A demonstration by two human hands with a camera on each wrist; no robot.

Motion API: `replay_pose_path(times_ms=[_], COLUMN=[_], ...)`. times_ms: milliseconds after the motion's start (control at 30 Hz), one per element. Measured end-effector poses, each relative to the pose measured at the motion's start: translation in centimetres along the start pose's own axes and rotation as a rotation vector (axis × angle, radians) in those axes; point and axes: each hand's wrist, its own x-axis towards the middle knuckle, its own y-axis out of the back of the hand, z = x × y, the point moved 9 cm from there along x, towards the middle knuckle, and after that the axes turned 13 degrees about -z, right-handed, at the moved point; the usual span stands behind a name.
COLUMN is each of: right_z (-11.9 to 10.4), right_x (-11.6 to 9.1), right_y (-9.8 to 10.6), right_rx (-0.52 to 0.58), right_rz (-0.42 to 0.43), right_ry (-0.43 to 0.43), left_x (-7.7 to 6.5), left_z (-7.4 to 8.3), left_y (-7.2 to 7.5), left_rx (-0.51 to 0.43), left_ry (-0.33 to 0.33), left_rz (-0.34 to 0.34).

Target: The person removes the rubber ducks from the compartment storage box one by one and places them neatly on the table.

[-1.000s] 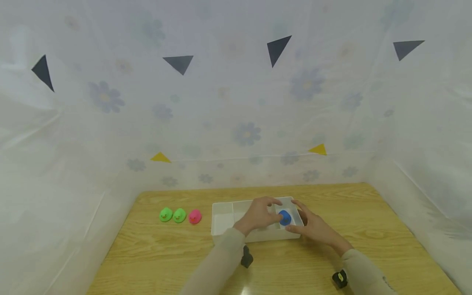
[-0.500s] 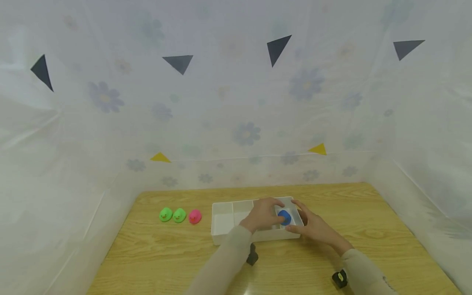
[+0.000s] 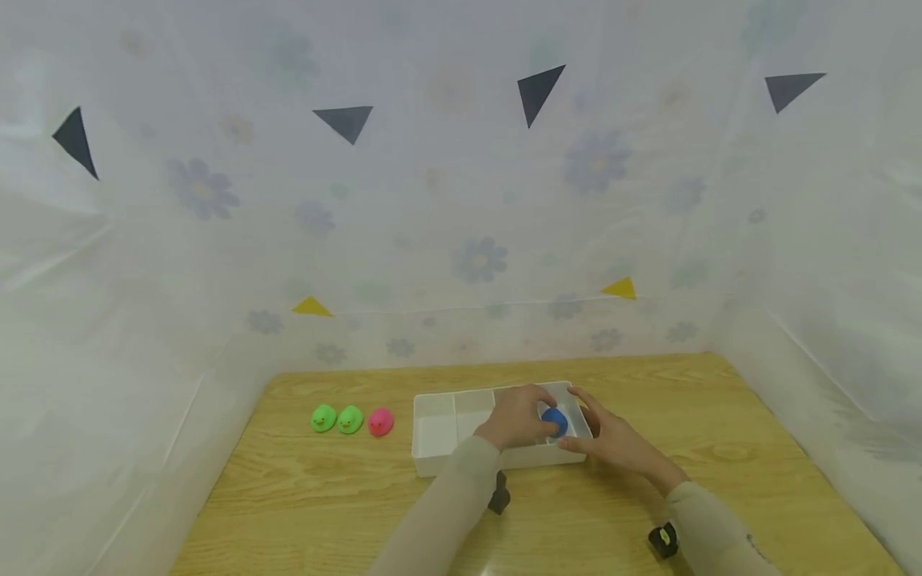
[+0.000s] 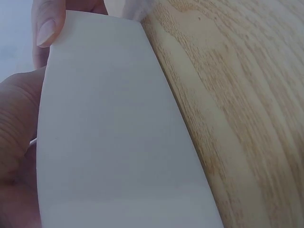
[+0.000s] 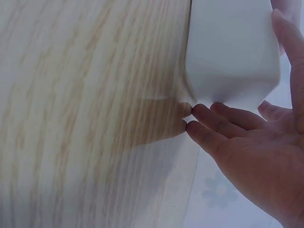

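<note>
A long white divided box (image 3: 434, 466) lies across the middle of the table in the head view. In its right-hand compartment sits a rounded blue rubber duck (image 3: 554, 421), its face not visible. My left hand (image 3: 513, 418) reaches over the box, with thumb and forefinger around the duck; the exact contact is partly hidden. My right hand (image 3: 618, 442) holds the box's right end, thumb at the front rim and forefinger at the back corner. From the right wrist, the other fingers (image 5: 223, 124) spread beside the box's end wall, close to the tabletop.
Two green rubber ducks (image 3: 323, 418) and a pink rubber duck (image 3: 380, 422) stand in a row left of the box. The wooden table (image 3: 317, 496) is enclosed by white flowered sheeting (image 3: 403, 224) at the back and sides.
My left hand and forearm have shifted a little to the right, with the thumb moving further over the blue duck. My right hand and the box stay in place.
</note>
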Motion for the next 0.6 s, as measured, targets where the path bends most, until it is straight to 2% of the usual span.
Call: replay_pose_path(times_ms=[300,600], right_z=[0.19,0.15], right_x=[0.07,0.07], right_y=[0.08,0.11], right_rx=[0.005,0.014], right_rz=[-0.005,-0.016], right_ry=[-0.004,0.013], left_x=[0.11,0.47], left_z=[0.16,0.44], left_y=[-0.08,-0.02], left_rx=[0.027,0.079], left_ry=[0.059,0.047], left_rz=[-0.034,-0.034])
